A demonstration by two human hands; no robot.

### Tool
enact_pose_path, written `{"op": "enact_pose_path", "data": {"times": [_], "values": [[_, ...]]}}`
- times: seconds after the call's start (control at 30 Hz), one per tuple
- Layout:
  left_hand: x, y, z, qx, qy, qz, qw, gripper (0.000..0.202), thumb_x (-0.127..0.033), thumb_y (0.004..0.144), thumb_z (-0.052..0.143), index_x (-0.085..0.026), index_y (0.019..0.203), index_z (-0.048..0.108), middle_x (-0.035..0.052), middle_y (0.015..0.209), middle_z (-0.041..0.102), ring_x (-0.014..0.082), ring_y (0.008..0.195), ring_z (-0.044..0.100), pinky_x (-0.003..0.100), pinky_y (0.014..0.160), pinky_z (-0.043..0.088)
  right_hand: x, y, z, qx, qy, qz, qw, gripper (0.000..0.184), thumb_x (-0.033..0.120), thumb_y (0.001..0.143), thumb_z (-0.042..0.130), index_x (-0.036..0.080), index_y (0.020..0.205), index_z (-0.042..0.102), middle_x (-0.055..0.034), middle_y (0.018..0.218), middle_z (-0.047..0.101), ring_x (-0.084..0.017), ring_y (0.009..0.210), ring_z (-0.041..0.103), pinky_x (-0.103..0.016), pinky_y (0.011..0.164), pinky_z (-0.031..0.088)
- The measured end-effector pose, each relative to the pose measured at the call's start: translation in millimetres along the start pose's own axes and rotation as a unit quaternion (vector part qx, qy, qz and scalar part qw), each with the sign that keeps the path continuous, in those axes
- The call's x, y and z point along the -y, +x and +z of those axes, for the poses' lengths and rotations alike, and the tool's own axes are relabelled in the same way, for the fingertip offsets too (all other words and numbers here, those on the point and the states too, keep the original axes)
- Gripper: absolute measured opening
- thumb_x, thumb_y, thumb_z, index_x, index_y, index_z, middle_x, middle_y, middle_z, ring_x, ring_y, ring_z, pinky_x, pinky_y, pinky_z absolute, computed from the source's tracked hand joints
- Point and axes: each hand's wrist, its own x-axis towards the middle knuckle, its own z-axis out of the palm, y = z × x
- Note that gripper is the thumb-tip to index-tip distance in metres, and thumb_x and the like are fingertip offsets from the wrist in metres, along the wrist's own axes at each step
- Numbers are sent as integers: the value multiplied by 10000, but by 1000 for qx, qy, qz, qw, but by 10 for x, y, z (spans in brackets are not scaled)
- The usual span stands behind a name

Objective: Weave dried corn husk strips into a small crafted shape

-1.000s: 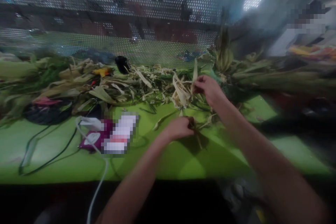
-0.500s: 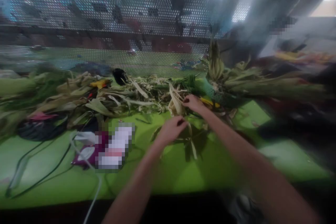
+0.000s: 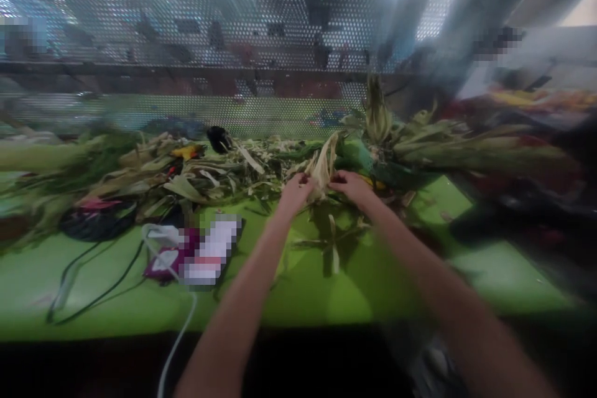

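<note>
A pale, dry, corn-husk-like leaf bundle [image 3: 323,165] stands up in folds between my two hands, just above the green table [image 3: 359,286]. At its left side, my left hand [image 3: 296,190] is closed with bent fingers on its lower edge. My right hand [image 3: 353,187] pinches the opposite edge, its fingertips pressed together. Blur hides exactly how the fingertips meet the leaf. Nearer to me, thin leaf strips [image 3: 334,242] lie crossed on the table below the hands.
Leaf scraps [image 3: 261,165] and husks are heaped along the back, before a perforated metal screen [image 3: 280,112]. At right, long green leaves [image 3: 466,146] rest by a green basket [image 3: 359,154]. A phone [image 3: 212,252], purple packet [image 3: 161,264], white cable [image 3: 180,323] and black bag [image 3: 96,222] lie left.
My left hand has moved forward and up from above the loose strips to the leaf bundle. The bundle now stands more upright and spread between both hands. The view has shifted slightly.
</note>
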Motion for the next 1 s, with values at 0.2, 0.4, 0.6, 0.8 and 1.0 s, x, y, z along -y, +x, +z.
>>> {"op": "enact_pose_path", "data": {"times": [0.2,0.4,0.6,0.8,1.0], "values": [[104,-60,83,32,37,9,999,203,-309,650,719,-141,705,619,-31,630,564,94,617,484,225,623,380,-194,-50,-72,-46,-96,-32,994,184,350,670,676,194,755,626,27,738,653,-146,706,557,-269,712,426],[-4,-147,1,30,-209,-101,972,330,-324,573,829,-150,767,627,-27,666,623,66,567,528,195,556,394,-364,4,-227,-106,-311,20,944,114,286,769,613,205,824,671,-8,834,696,-166,771,598,-260,688,414],[-365,-158,-358,-48,-381,19,923,235,-322,682,807,-227,829,651,-50,796,704,67,685,615,209,656,472,-368,-19,-234,-95,-454,44,885,211,285,869,509,206,914,700,-84,943,715,-217,840,617,-281,654,389],[-646,-231,-697,-73,-406,107,904,135,-358,838,674,-245,768,650,-59,770,698,64,672,587,213,689,481,-436,6,-247,-98,-476,54,872,206,247,860,503,211,910,699,-83,956,720,-222,861,628,-279,653,384],[-824,-381,-798,-70,-403,168,897,221,-415,894,584,-258,754,654,-37,794,678,79,661,541,228,694,470,-440,19,-293,-103,-496,75,859,240,229,855,485,204,927,712,-84,924,724,-205,813,628,-273,618,371]]}}
